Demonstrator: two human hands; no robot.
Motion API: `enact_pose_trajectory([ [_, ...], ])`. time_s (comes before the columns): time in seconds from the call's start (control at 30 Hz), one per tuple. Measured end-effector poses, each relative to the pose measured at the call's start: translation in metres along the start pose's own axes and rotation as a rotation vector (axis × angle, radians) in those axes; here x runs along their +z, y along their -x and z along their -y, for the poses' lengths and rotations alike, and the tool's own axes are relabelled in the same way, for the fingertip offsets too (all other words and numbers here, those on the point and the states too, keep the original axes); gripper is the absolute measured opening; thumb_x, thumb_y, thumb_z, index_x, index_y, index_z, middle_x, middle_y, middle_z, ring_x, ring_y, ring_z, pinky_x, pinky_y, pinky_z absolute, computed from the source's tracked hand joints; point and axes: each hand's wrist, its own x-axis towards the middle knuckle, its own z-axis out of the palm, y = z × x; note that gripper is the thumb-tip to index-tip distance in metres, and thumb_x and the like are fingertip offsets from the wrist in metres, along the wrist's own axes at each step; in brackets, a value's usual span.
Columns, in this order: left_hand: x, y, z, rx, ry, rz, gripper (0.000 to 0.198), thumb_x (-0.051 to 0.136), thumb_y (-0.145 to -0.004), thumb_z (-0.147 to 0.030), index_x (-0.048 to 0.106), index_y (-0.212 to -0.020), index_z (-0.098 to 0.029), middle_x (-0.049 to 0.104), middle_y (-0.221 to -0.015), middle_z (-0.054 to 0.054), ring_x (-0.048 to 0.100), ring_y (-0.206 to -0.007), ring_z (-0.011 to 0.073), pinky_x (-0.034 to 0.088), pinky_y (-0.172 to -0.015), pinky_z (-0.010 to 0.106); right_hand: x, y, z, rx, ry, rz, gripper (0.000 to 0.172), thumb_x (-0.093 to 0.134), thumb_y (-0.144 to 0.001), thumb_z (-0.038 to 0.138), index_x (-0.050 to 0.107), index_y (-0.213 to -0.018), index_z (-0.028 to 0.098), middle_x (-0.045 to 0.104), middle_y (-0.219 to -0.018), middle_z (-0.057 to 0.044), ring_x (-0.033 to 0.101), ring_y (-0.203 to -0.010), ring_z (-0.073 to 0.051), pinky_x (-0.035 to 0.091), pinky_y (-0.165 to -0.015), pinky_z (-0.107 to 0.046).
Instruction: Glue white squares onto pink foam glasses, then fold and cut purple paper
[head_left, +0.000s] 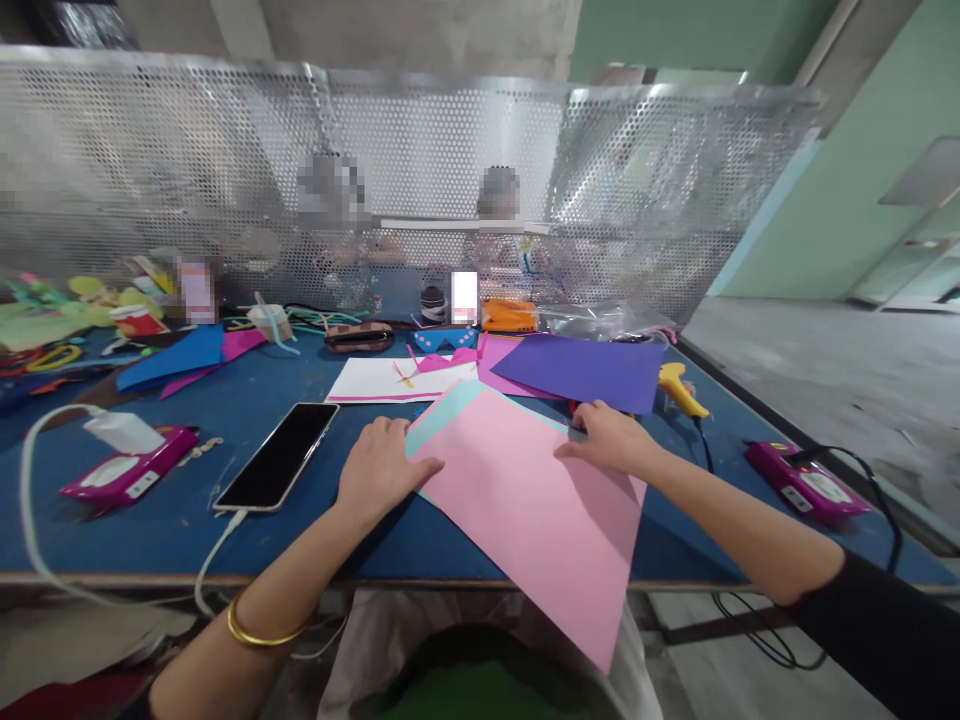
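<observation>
My left grip (382,462) and right grip (611,438) hold the pink sheet (532,490), perhaps the pale-blue layer (450,407) too, so I should keep edges aligned.

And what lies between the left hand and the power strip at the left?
In the head view, a phone and some pale bits lie between the left hand and the power strip.

Pink paper (532,490) partly hides 1 light-blue sheet (459,398).
</observation>
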Motion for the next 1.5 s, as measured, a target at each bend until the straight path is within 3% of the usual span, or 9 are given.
enact_pose_trajectory([
  [0.27,0.003,-0.009,0.007,-0.024,0.002,0.039,0.064,0.067,-0.067,-0.066,0.064,-0.106,-0.015,0.062,-0.106,0.019,0.056,-0.105,0.0393,0.044,-0.088,0.047,0.001,-0.011,0.002,-0.051,-0.041,0.08,0.054,0.076,-0.064,0.057,0.064,-0.096,0.016,0.064,-0.11,-0.016,0.064,-0.097,-0.031,0.047,-0.074,-0.035],
  [0.4,0.003,-0.009,0.007,-0.048,0.06,0.05,0.071,0.07,-0.065,-0.062,0.06,-0.119,-0.016,0.062,-0.114,0.018,0.057,-0.109,0.0372,0.044,-0.091,0.045,0.004,-0.015,0.001,-0.032,-0.077,0.102,0.065,0.077,-0.063,0.054,0.06,-0.112,0.015,0.067,-0.111,-0.015,0.065,-0.099,-0.031,0.048,-0.073,-0.033],
  [0.5,-0.001,-0.014,0.008,-0.066,0.09,0.062,0.069,0.073,-0.062,-0.06,0.062,-0.115,-0.016,0.063,-0.114,0.018,0.058,-0.11,0.0378,0.044,-0.092,0.044,0.004,-0.019,0.0,-0.027,-0.104,0.11,0.075,0.08,-0.06,0.053,0.057,-0.12,0.015,0.068,-0.112,-0.014,0.065,-0.101,-0.03,0.048,-0.075,-0.033],
  [0.73,-0.002,-0.023,0.008,-0.111,0.204,0.071,0.054,0.076,-0.057,-0.052,0.064,-0.096,-0.016,0.065,-0.107,0.018,0.06,-0.103,0.0404,0.045,-0.085,0.046,0.001,-0.021,0.006,-0.047,-0.148,0.126,0.062,0.086,-0.05,0.048,0.066,-0.099,0.015,0.066,-0.111,-0.016,0.064,-0.101,-0.034,0.048,-0.077,-0.035],
  [0.9,-0.005,-0.018,0.005,-0.157,0.434,0.068,0.046,0.071,-0.065,-0.036,0.062,-0.106,-0.018,0.07,-0.104,0.012,0.064,-0.096,0.0337,0.047,-0.082,0.041,0.0,-0.015,0.006,-0.04,-0.283,0.14,0.075,0.085,-0.054,0.039,0.058,-0.121,0.016,0.067,-0.115,-0.012,0.064,-0.102,-0.027,0.048,-0.076,-0.03],
  [1.07,-0.013,-0.01,0.0,-0.14,0.737,0.116,0.042,0.067,-0.071,-0.038,0.064,-0.109,-0.02,0.073,-0.093,0.001,0.067,-0.082,0.0223,0.051,-0.072,0.03,0.004,-0.018,0.001,-0.071,-0.391,0.111,0.074,0.084,-0.052,0.04,0.059,-0.118,0.016,0.066,-0.113,-0.012,0.062,-0.098,-0.028,0.047,-0.079,-0.034],
  [1.2,-0.023,-0.005,-0.003,-0.092,0.931,-0.001,0.028,0.076,-0.065,-0.033,0.069,-0.087,-0.019,0.066,-0.073,-0.004,0.058,-0.068,0.0152,0.045,-0.066,0.024,0.003,-0.019,-0.002,-0.096,-0.516,0.098,0.057,0.083,-0.052,0.043,0.065,-0.099,0.016,0.067,-0.111,-0.013,0.061,-0.102,-0.032,0.048,-0.084,-0.039],
  [1.37,-0.022,-0.004,0.003,-0.097,1.077,-0.173,0.029,0.081,-0.062,-0.031,0.071,-0.087,-0.019,0.068,-0.074,-0.005,0.059,-0.072,0.015,0.045,-0.071,0.024,-0.005,-0.009,-0.004,-0.219,-0.789,0.287,0.056,0.074,-0.064,0.047,0.067,-0.111,0.018,0.076,-0.103,-0.006,0.071,-0.092,-0.026,0.055,-0.078,-0.035],
  [1.5,-0.02,-0.005,0.01,-0.171,1.139,-0.203,0.036,0.085,-0.059,-0.033,0.074,-0.09,-0.019,0.073,-0.082,-0.002,0.062,-0.078,0.0169,0.047,-0.077,0.026,-0.045,-0.008,-0.002,-0.273,-0.839,0.248,0.034,0.076,-0.063,0.042,0.073,-0.09,0.021,0.077,-0.085,-0.001,0.071,-0.08,-0.024,0.055,-0.071,-0.033],
])
